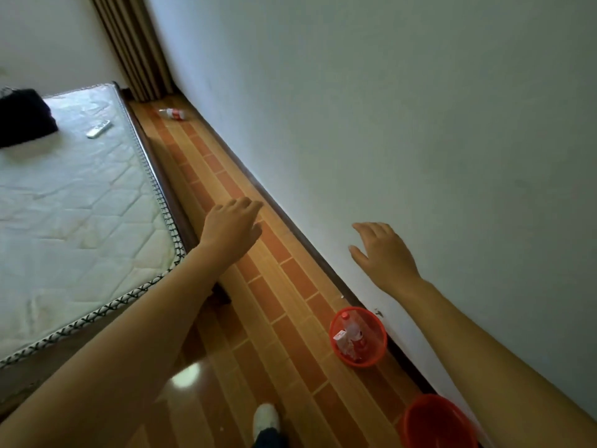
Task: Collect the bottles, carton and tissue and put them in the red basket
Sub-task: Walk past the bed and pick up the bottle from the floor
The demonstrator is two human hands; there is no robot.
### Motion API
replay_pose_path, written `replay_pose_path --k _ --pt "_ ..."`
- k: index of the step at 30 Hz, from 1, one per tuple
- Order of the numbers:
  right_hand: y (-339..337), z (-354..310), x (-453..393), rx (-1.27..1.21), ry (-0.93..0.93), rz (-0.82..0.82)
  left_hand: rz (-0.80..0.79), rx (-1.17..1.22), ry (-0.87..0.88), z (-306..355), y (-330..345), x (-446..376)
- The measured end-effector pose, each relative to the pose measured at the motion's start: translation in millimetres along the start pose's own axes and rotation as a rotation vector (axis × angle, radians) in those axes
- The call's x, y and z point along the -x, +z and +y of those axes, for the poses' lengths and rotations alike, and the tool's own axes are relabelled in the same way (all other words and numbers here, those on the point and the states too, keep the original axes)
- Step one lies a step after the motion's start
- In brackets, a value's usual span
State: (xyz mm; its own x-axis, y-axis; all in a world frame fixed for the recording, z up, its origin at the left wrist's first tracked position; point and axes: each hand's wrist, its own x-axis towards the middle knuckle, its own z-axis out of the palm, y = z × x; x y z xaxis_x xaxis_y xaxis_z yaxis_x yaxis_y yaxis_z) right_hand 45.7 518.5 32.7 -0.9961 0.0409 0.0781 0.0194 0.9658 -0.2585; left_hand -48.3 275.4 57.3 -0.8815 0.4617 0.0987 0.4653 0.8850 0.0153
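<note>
A red mesh basket [374, 358] stands on the floor against the wall at the lower right. Inside it are a clear bottle with a red cap [352, 325] and a small red-and-white carton [341, 338]. Another clear bottle with a red label [172, 113] lies on its side on the floor far ahead, near the curtain. My left hand [233, 225] is stretched forward above the floor, fingers loosely apart and holding nothing. My right hand [383, 254] hovers in front of the wall, fingers spread and holding nothing. I see no tissue.
A bare white mattress [74, 202] on a dark frame fills the left side, with a white remote [99, 128] and dark cloth [22, 118] on it. A narrow strip of tiled floor runs between bed and wall. A red bucket [436, 421] sits bottom right. My shoe [265, 419] shows below.
</note>
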Motion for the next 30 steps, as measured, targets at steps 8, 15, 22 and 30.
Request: replay_pose_path --k 8,15,22,30 --pt "0 -90 -34 -0.059 -0.158 -0.037 0.036 0.024 -0.285 -91 -32 71" --pt "8 -154 -63 -0.111 -0.285 0.005 0.037 0.011 -0.292 -149 -29 94" --pt "14 -179 -90 -0.116 -0.346 -0.032 0.073 0.063 -0.328 -171 -26 92" --pt "19 -199 -137 -0.074 -0.427 -0.067 0.101 0.100 -0.412 -199 -27 74"
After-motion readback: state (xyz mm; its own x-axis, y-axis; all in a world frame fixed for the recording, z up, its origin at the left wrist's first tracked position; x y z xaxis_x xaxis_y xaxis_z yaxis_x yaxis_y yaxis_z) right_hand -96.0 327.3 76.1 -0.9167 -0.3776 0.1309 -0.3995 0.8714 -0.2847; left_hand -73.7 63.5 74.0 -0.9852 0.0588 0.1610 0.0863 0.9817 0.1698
